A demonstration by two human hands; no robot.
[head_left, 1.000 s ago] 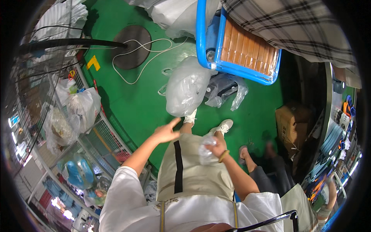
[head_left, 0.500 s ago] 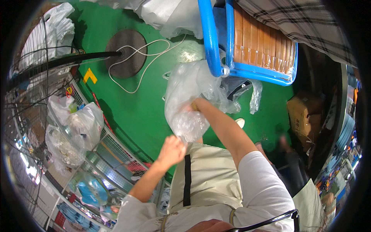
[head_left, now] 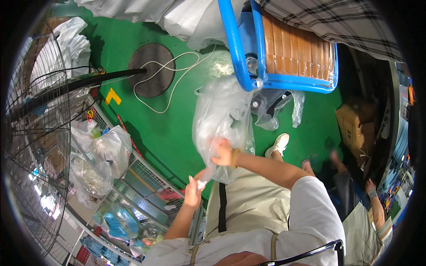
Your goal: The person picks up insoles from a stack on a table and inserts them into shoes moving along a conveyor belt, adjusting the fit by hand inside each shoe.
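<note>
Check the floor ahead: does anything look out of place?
Yes: the white cord lies in loose, untidied loops over the pedestal fan's round base and across the green floor; it could perhaps snag a foot.

Count: wearer's hands, 2: left hand, right hand. Another person's hand, 1. Clear plastic bag at the wearer's hands, at least 1, layers overlap, can't split. Smaller clear bag on the floor, 1. White shoe, 1 visible. Bracelet, 1. Pedestal fan, 1, with round base, 1. White cable, 1 visible. Yellow L-shaped floor mark, 1. Blue tubular frame, 1. Cardboard carton, at least 1.
</note>
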